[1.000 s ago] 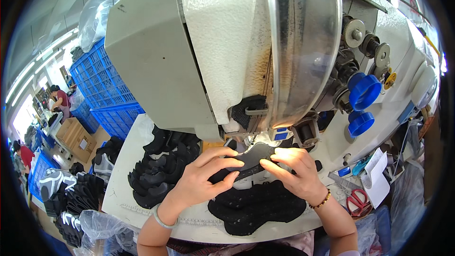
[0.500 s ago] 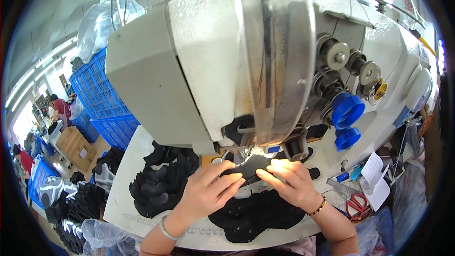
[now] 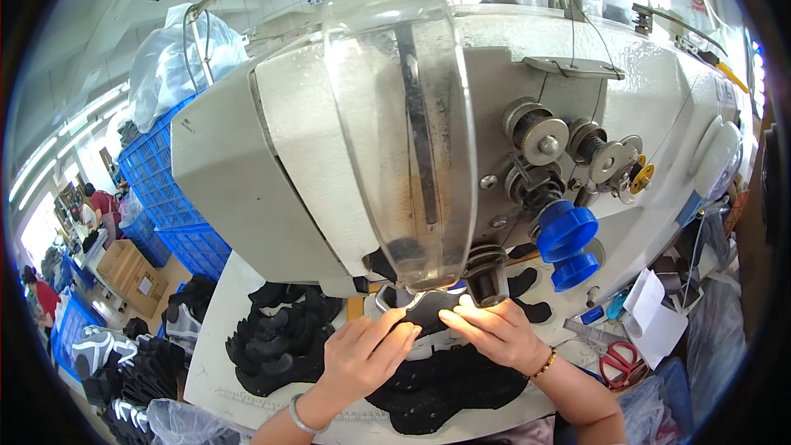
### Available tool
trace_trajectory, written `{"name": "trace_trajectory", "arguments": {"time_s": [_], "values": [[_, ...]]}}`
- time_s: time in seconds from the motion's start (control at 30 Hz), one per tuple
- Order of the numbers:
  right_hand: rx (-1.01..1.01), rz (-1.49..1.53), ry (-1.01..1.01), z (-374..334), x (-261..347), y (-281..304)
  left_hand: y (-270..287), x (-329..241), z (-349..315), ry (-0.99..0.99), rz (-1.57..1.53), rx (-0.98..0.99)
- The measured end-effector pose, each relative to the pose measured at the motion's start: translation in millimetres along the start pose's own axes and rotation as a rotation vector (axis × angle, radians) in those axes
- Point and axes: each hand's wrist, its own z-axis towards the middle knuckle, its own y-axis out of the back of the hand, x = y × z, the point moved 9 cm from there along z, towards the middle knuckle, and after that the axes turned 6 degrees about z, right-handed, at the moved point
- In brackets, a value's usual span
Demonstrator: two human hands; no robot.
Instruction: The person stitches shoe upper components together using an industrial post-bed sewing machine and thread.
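Note:
Both my hands hold a small curved black fabric piece [image 3: 428, 311] under the head of a white industrial sewing machine [image 3: 301, 165]. My left hand [image 3: 362, 360], silver bangle on its wrist, has closed fingers at the piece's left edge. My right hand [image 3: 498, 334], wearing a beaded bracelet, pinches its right edge. A bright light falls on the fingertips. The clear plastic guard [image 3: 404, 148] and the machine head hide the needle. Just below my hands lies a spread of black cut pieces [image 3: 445, 387]. Left of my left hand, more black pieces [image 3: 284, 342] are heaped in overlapping layers.
Blue tension knobs [image 3: 567, 231] jut from the machine's front. Red-handled scissors [image 3: 622, 361] and white paper [image 3: 653, 317] lie at the right. Blue crates [image 3: 165, 173] and a cardboard box [image 3: 132, 272] stand left. Two people are in the left background.
My view has tilted up and shifted, so the machine head sits lower and further left. Both hands keep hold of the black piece and have barely moved on the table.

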Motion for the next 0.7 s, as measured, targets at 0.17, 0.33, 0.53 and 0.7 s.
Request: {"name": "trace_trajectory", "arguments": {"time_s": [0.17,0.33,0.53,0.7], "values": [[0.083,0.075,-0.094,6.4,-4.7,2.7,3.1,-3.0,15.7,0.134,0.019,0.134],[0.136,0.209,-0.212,23.7,-10.5,5.0,7.4,3.0,24.6,0.216,0.019,0.238],[0.228,0.240,-0.248,19.3,-11.1,-13.6,12.0,15.5,27.0,0.289,-0.004,0.337],[0.280,0.183,-0.217,13.0,-6.7,-22.9,12.9,20.6,23.3,0.273,0.024,0.317]]}}
